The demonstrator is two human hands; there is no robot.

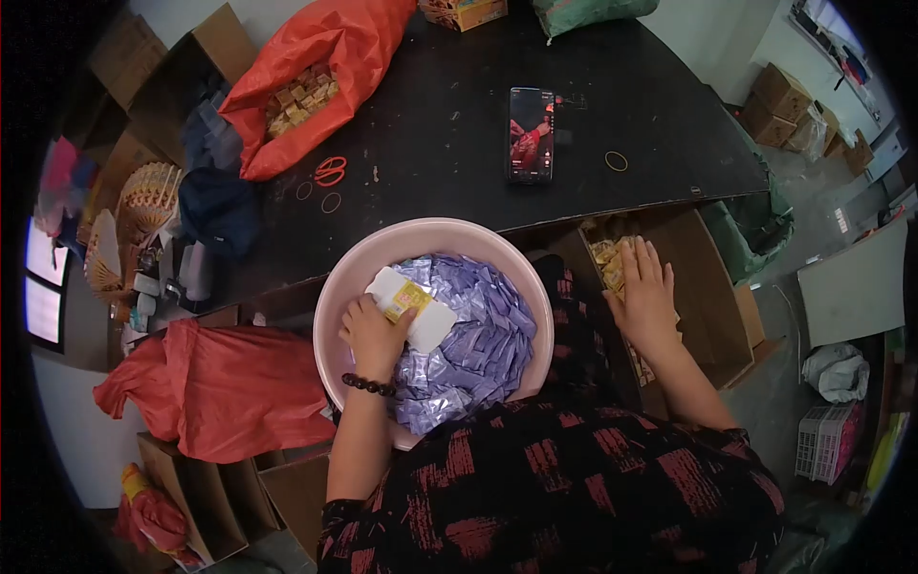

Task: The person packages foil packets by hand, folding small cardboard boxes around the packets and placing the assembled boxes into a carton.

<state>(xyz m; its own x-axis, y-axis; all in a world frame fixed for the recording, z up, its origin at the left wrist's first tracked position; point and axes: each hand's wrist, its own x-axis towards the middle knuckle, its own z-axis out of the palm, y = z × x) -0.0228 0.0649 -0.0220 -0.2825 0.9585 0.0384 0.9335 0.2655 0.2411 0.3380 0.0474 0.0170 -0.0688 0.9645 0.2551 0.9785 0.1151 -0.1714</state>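
Note:
A pink basin [330, 316] full of purple foil packets [478, 330] rests at the person's lap. Inside it, my left hand [376, 335] holds a white card piece with a yellow label [432, 325] above the packets; a dark bead bracelet circles that wrist. To the right, my right hand [645, 295] lies with fingers stretched out on small yellow packets [609, 258] in an open cardboard box [712, 277]. What is under its palm is hidden.
On the black table [430, 124] are a phone [532, 136], red scissors [330, 171], rubber bands [616, 162] and a red bag [335, 48] of small boxes. Another red bag [249, 392] lies left of the basin. A green bag [760, 230] hangs behind the box.

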